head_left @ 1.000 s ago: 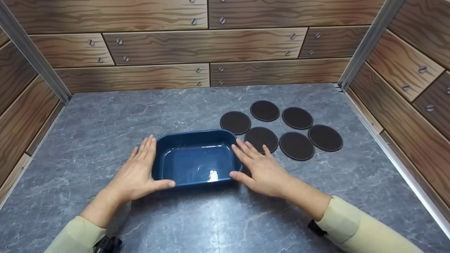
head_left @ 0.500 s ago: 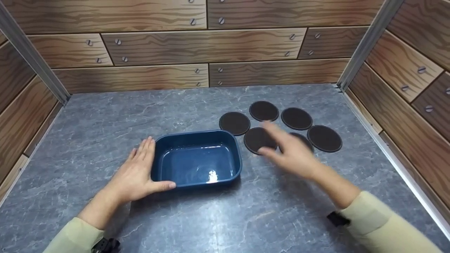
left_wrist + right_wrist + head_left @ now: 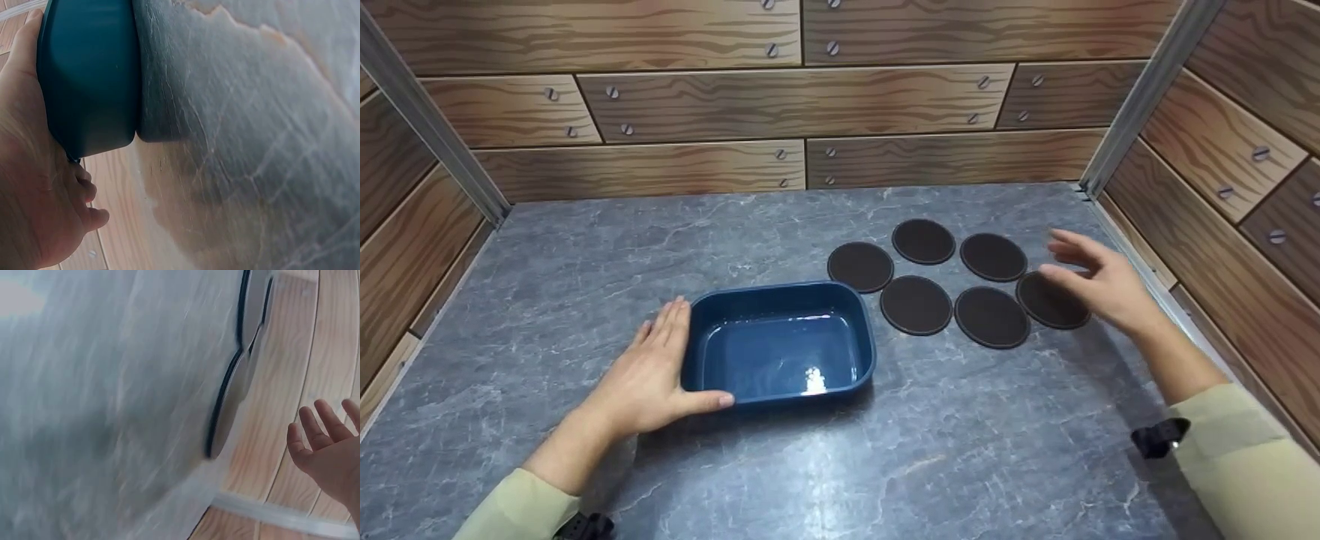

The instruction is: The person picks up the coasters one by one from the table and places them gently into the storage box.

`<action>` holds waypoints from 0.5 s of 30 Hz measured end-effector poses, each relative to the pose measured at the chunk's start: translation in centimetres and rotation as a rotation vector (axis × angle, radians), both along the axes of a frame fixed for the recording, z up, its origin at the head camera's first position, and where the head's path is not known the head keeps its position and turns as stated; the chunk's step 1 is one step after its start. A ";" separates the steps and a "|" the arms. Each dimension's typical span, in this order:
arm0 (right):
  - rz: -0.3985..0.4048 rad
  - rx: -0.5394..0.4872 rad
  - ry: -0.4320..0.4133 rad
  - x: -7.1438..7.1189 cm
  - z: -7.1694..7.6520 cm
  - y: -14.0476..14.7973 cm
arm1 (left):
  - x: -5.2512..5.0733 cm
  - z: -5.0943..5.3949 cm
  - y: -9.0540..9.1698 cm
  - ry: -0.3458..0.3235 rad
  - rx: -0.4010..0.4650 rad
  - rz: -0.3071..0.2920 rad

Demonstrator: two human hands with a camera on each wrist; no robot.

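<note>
In the head view, part of the rightmost dark disc (image 3: 1046, 304) is covered by the right hand (image 3: 1110, 289); whether it is touched cannot be told. Much of the left outer side of the blue dish (image 3: 772, 352) is hidden by the left hand (image 3: 649, 375), and the left sleeve (image 3: 521, 501) is cut by the bottom edge. In the left wrist view, the dish is cropped at the top and its inside concealed. In the right wrist view, the tabletop (image 3: 101, 410) is blurred and the right hand is cropped by the right edge.
</note>
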State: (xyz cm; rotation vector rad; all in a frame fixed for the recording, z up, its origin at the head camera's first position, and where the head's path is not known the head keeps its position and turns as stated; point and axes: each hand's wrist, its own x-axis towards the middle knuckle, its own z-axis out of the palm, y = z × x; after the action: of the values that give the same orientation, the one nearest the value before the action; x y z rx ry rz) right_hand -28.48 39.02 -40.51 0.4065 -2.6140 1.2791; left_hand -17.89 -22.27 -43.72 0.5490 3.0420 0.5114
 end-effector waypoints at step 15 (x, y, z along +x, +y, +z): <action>-0.004 0.157 -0.324 -1.7 -3.5 5.1 | 0.0 -0.3 0.0 0.004 0.015 0.001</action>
State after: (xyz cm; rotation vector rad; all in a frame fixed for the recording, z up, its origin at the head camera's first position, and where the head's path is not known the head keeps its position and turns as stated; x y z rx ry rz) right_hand -30.18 44.09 -43.96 0.2341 -2.9948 1.2325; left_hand -17.84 -22.29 -44.00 0.5506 3.0448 0.5339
